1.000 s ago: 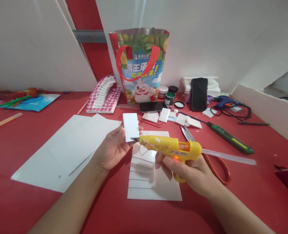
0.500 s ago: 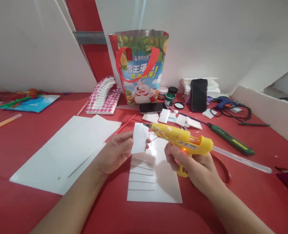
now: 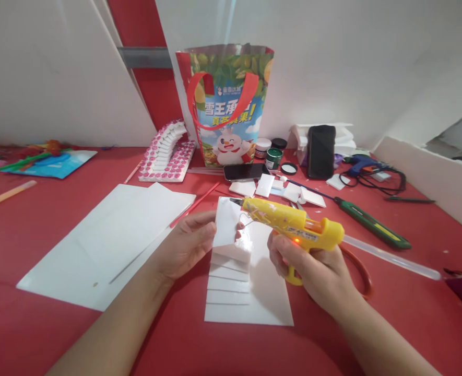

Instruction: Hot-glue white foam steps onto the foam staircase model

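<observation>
My left hand is closed on a small white foam board piece, held upright by its edges with the fingertips partly behind it. My right hand grips a yellow hot glue gun by its handle, an orange light glowing on its side. The gun's nozzle meets or nearly meets the piece's upper right part; I cannot tell whether they touch. Beneath is a stepped stack of white foam pieces on a white base sheet. A clear glue stick sticks out of the gun's back.
Large white sheets lie at left. Behind stand a pink-dotted white stair model, a printed bag, paint jars and a dark phone. Loose white pieces and a green-handled tool lie on the red table.
The glue gun and the white foam piece keep almost the same pose. The whole view has shifted slightly.
</observation>
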`<state>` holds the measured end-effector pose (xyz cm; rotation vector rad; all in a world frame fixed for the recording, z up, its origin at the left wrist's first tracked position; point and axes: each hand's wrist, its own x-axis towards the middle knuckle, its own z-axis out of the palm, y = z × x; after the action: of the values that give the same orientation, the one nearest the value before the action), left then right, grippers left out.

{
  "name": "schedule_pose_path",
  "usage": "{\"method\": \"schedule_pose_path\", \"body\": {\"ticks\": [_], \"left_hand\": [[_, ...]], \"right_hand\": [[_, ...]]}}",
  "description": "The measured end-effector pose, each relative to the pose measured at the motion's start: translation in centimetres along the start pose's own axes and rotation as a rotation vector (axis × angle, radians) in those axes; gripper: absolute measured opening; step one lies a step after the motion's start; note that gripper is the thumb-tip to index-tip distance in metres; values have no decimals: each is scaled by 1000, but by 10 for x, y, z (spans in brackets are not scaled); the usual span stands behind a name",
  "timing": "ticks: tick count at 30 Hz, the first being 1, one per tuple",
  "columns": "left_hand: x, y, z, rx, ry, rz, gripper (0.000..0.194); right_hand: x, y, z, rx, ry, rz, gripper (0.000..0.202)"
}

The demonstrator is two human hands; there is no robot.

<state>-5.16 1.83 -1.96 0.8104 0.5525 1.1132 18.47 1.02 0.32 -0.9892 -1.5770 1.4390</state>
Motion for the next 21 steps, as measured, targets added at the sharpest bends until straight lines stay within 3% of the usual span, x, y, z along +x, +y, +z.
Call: {"method": "schedule_pose_path", "body": {"ticks": [21], "left_hand": [[1,0,2,15,39,21,32]], "right_hand": [[0,-3,1,-91,9,13,43]]}}
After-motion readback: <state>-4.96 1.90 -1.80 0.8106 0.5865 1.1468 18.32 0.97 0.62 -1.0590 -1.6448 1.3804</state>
